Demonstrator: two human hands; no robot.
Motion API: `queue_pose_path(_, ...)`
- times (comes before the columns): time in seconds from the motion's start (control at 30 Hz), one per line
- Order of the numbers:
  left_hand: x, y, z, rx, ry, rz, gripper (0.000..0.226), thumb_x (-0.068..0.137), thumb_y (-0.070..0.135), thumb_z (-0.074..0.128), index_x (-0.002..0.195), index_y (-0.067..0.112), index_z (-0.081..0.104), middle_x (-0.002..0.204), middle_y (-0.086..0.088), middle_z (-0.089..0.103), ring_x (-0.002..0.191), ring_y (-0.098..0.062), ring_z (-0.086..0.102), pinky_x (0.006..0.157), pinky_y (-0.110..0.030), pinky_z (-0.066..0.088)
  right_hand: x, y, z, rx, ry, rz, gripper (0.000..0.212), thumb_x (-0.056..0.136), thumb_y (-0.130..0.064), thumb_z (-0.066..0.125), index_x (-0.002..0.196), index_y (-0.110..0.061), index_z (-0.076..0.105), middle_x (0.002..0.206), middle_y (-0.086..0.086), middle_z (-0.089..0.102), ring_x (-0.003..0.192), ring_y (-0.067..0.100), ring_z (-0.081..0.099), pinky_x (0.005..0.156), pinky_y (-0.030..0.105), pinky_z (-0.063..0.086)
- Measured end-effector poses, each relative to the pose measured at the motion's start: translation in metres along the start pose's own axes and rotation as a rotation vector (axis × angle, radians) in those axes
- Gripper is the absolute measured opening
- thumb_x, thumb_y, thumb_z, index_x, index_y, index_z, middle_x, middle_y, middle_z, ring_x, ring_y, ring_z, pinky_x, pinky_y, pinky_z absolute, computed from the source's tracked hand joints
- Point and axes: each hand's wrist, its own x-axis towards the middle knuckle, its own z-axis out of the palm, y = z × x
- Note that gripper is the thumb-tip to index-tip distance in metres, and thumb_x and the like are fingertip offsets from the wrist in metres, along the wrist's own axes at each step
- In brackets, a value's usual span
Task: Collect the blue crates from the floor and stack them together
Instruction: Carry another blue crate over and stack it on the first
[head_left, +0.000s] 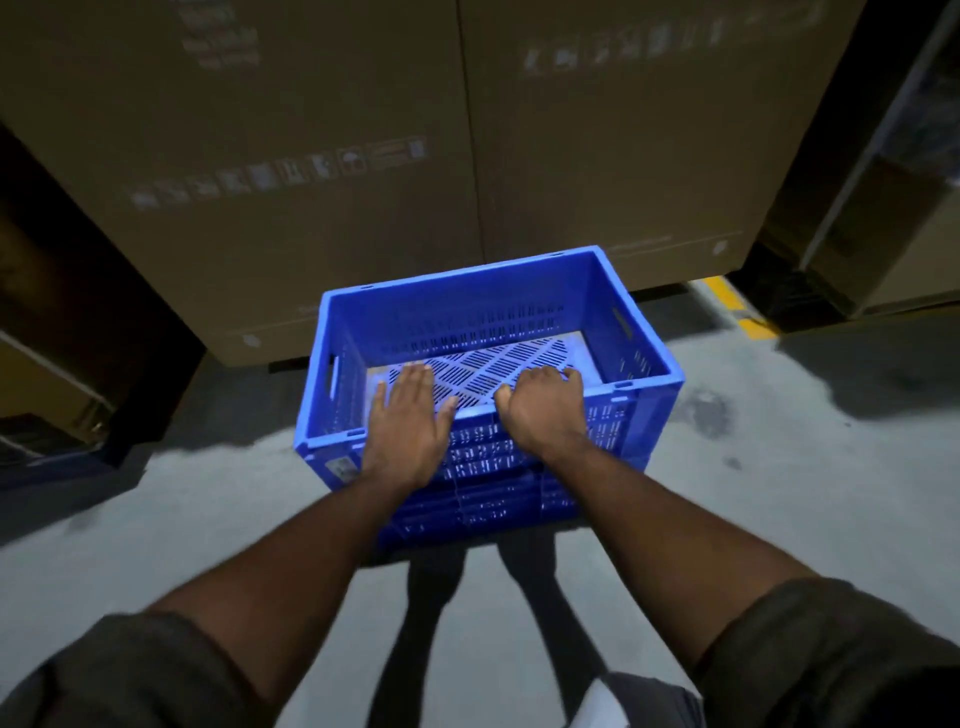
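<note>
Blue crate (488, 332), empty and upright, at centre frame above the grey concrete floor (779, 467). Left hand (410, 421) lies flat and unclenched over the near rim at 7 o'clock; right hand (540, 410) curls over the same rim at 5 o'clock, grasping it. Large cardboard cartons (363, 156) stand at 12 o'clock.

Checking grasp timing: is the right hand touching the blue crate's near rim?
Touching. The head view shows the right hand with fingers curled over the near rim of the blue crate.
</note>
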Motion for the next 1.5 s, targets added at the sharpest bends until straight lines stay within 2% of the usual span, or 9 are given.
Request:
queue_pose_path(0.17, 0.002, 0.004, 0.001, 0.045, -0.024, 0.052, 0.071, 0.1, 0.054, 0.007, 0.157, 0.012, 0.017, 0.165, -0.003, 0.017, 0.153, -0.015, 0.009, 0.125, -0.04, 0.007, 0.008, 0.004, 0.012, 0.018, 0.001, 0.023, 0.061, 0.094, -0.042, 0.022, 0.109, -0.004, 0.067, 0.113, 0.011, 0.068, 0.11, 0.025, 0.058, 0.107, 0.047, 0.033)
queue_pose_path(0.43, 0.0, 0.003, -0.005, 0.016, -0.096, 0.064, 0.072, 0.099, 0.056, 0.004, 0.157, 0.015, 0.015, 0.165, -0.002, 0.015, 0.153, -0.015, 0.007, 0.125, -0.043, 0.007, 0.005, 0.011, 0.007, 0.062, -0.087, -0.005, 0.069, 0.099, -0.051, 0.017, 0.145, -0.005, 0.041, 0.153, 0.009, 0.041, 0.145, 0.02, 0.031, 0.121, 0.048, 0.013)
queue_pose_path(0.53, -0.008, 0.002, -0.003, 0.046, -0.077, 0.106, 0.071, 0.097, 0.056, 0.001, 0.156, 0.019, 0.018, 0.164, 0.0, 0.021, 0.153, -0.014, 0.009, 0.125, -0.044, 0.009, -0.004, 0.011, 0.008, 0.043, -0.044, -0.005, 0.075, 0.097, -0.055, 0.009, 0.147, -0.007, 0.038, 0.154, 0.007, 0.04, 0.146, 0.019, 0.029, 0.121, 0.049, 0.009)
queue_pose_path(0.67, -0.001, 0.001, -0.003, 0.025, -0.118, 0.091, 0.065, 0.101, 0.054, 0.006, 0.156, 0.02, 0.016, 0.164, -0.001, 0.019, 0.153, -0.016, 0.006, 0.125, -0.046, 0.007, 0.004, 0.009, 0.003, 0.056, -0.14, 0.003, 0.072, 0.1, -0.055, 0.01, 0.152, -0.008, 0.027, 0.16, 0.007, 0.026, 0.15, 0.018, 0.016, 0.122, 0.051, 0.001)
queue_pose_path(0.83, -0.002, -0.001, -0.003, 0.02, -0.117, 0.105, 0.067, 0.1, 0.054, 0.005, 0.156, 0.019, 0.015, 0.164, -0.001, 0.019, 0.153, -0.016, 0.005, 0.125, -0.047, 0.006, 0.003, 0.008, 0.001, 0.049, -0.148, 0.001, 0.073, 0.099, -0.057, 0.009, 0.152, -0.009, 0.026, 0.161, 0.006, 0.024, 0.151, 0.017, 0.013, 0.122, 0.05, -0.002)
queue_pose_path(1.03, 0.001, -0.004, -0.001, -0.015, -0.118, 0.113, 0.066, 0.102, 0.053, 0.009, 0.156, 0.017, 0.018, 0.163, -0.001, 0.023, 0.153, -0.017, 0.008, 0.124, -0.049, 0.009, 0.003, 0.005, 0.0, 0.02, -0.088, 0.032, 0.07, 0.099, -0.054, 0.012, 0.147, -0.01, 0.038, 0.155, 0.006, 0.037, 0.147, 0.019, 0.025, 0.121, 0.05, 0.004)
queue_pose_path(1.17, 0.008, -0.007, -0.011, -0.037, -0.289, 0.118, 0.068, 0.102, 0.054, 0.009, 0.157, 0.014, 0.01, 0.165, -0.003, 0.014, 0.154, -0.018, 0.003, 0.123, -0.054, 0.004, 0.008, -0.008, -0.014, 0.027, -0.195, 0.125, 0.061, 0.1, -0.046, 0.02, 0.145, -0.009, 0.038, 0.152, 0.008, 0.04, 0.145, 0.022, 0.028, 0.119, 0.057, 0.005)
queue_pose_path(1.27, 0.016, -0.01, -0.039, -0.08, -0.439, 0.096, 0.074, 0.1, 0.059, 0.012, 0.158, 0.014, 0.003, 0.167, -0.004, 0.004, 0.154, -0.019, -0.004, 0.122, -0.056, -0.001, 0.013, -0.024, -0.042, 0.007, -0.295, 0.142, 0.055, 0.099, -0.038, 0.027, 0.142, -0.005, 0.039, 0.151, 0.011, 0.037, 0.143, 0.025, 0.027, 0.118, 0.06, 0.008)
queue_pose_path(1.5, 0.034, -0.013, -0.16, -0.127, -0.254, 0.077, 0.08, 0.097, 0.064, 0.023, 0.156, 0.012, 0.015, 0.164, -0.004, 0.018, 0.153, -0.018, 0.006, 0.123, -0.051, 0.004, 0.019, -0.062, -0.155, 0.145, -0.276, 0.201, 0.053, 0.098, -0.036, 0.033, 0.14, -0.003, 0.041, 0.149, 0.014, 0.04, 0.141, 0.027, 0.032, 0.119, 0.053, 0.017)
